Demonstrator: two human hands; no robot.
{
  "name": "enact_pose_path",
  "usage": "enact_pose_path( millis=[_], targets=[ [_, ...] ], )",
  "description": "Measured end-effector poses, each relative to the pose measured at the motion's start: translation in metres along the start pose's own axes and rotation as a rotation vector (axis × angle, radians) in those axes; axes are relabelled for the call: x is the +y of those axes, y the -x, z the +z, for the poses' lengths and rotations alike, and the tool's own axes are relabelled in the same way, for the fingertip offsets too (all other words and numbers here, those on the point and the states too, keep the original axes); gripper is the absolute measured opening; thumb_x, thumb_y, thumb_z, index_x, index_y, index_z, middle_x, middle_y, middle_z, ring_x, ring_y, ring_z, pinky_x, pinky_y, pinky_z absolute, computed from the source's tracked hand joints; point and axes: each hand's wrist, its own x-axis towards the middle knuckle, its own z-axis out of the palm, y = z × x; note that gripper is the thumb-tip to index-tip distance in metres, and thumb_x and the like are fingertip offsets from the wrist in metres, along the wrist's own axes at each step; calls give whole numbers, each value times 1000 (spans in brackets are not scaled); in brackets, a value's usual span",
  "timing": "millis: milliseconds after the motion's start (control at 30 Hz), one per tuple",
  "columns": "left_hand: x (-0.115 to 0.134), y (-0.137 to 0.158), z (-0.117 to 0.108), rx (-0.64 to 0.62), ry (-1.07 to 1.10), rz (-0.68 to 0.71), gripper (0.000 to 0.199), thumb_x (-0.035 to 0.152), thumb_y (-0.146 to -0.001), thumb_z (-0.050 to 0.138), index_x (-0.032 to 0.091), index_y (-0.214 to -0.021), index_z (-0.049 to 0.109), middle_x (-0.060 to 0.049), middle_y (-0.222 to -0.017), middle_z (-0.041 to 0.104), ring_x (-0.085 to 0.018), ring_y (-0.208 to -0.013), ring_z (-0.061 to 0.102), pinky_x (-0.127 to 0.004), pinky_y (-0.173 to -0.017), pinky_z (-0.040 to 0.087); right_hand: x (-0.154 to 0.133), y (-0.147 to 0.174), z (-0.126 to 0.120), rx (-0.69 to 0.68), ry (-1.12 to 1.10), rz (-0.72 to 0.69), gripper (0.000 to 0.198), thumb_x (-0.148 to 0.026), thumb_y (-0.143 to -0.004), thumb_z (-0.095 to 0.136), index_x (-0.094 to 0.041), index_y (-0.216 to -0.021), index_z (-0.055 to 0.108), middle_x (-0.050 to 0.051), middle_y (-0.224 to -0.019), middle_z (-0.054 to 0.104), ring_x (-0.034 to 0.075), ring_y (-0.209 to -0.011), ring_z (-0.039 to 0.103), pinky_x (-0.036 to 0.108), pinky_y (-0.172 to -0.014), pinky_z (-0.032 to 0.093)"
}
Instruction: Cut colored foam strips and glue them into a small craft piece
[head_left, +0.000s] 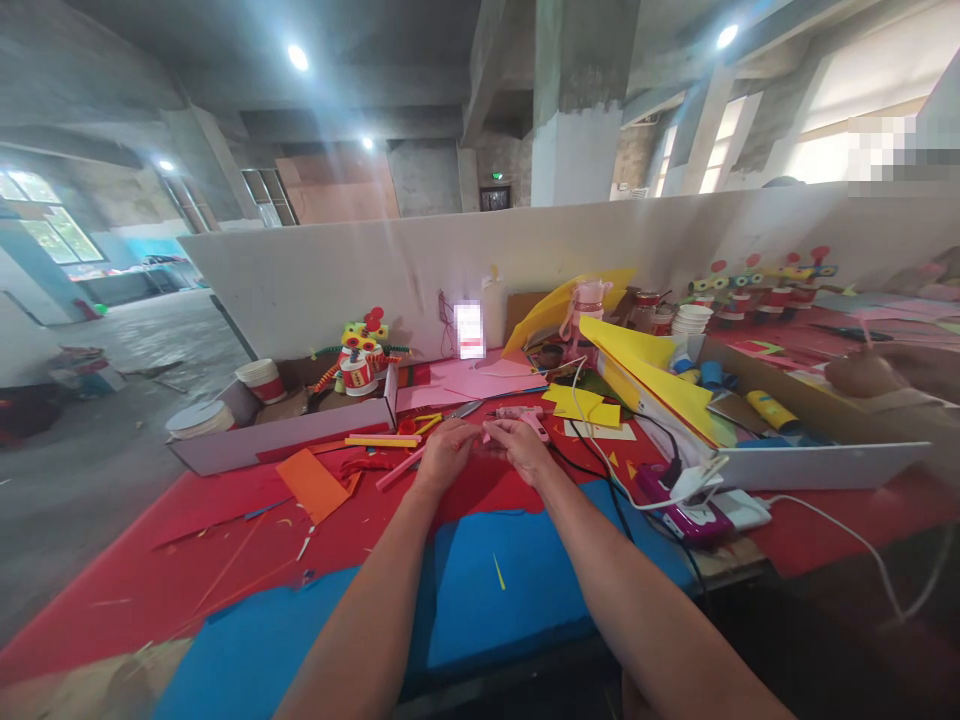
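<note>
Over the middle of the red-covered table, my left hand (448,452) and my right hand (523,448) meet with fingertips almost together. A small pink piece (487,434), perhaps paper, shows at the pinched fingers of my right hand. My left fingers are closed too; what lies between them is hidden. Just behind my right hand lies a pink glue gun (525,418). Scissors (465,409) rest behind my left hand. A pink strip (400,470) and an orange sheet (313,485) lie to the left.
A paper-cup robot figure (361,362) stands in a shallow box (292,440) at left. Yellow sheets (585,404) lie behind the right hand. A purple power strip (686,508) with cables sits right, beside a white-edged box (825,465). Blue sheets (517,570) cover the front edge.
</note>
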Motion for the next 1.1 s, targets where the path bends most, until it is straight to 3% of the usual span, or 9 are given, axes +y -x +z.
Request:
enact_pose_path(
  millis=[133, 267, 367, 533, 733, 1100],
  targets=[
    [1, 0, 1, 84, 70, -59, 16, 24, -80, 61, 25, -87, 76, -6, -86, 73, -21, -82, 63, -32, -79, 47, 2, -1, -1, 1, -19, -23, 43, -45, -49, 86, -17, -74, 66, -1, -68, 64, 14, -67, 63, 34, -74, 56],
    [-1, -1, 2, 177, 164, -208, 22, 34, -82, 59, 21, -93, 73, -6, -81, 71, -20, -73, 62, -30, -72, 46, 4, -4, -2, 64, -38, -59, 43, -42, -51, 86, -18, -80, 65, 0, -72, 66, 14, -67, 65, 34, -75, 55],
    [-3, -1, 4, 117, 233, -296, 30, 44, -84, 56, 18, -80, 70, -3, -68, 66, -18, -64, 58, -28, -64, 43, 4, -6, -2, 125, -3, -120, 41, -42, -52, 85, -18, -80, 67, -1, -74, 67, 13, -68, 64, 33, -76, 54],
    [-1, 1, 10, -42, 275, -310, 36, 51, -80, 59, 17, -68, 63, 1, -62, 58, -14, -60, 48, -25, -58, 36, 5, -5, 1, 145, 13, -139, 43, -44, -47, 85, -18, -79, 69, 0, -77, 69, 15, -72, 64, 34, -81, 53],
    [0, 2, 11, -28, 275, -284, 36, 47, -82, 56, 18, -63, 56, 1, -59, 53, -13, -58, 45, -25, -57, 35, 7, -2, 5, 104, -69, -84, 42, -40, -47, 87, -19, -76, 66, -2, -75, 67, 14, -72, 64, 31, -79, 53],
    [-7, 3, 16, -100, 409, -331, 37, 50, -82, 55, 18, -63, 57, -1, -61, 57, -14, -58, 49, -26, -57, 38, 5, -4, 3, 99, 41, -100, 39, -48, -50, 83, -19, -67, 64, -4, -56, 60, 11, -55, 56, 27, -64, 47]
  ],
)
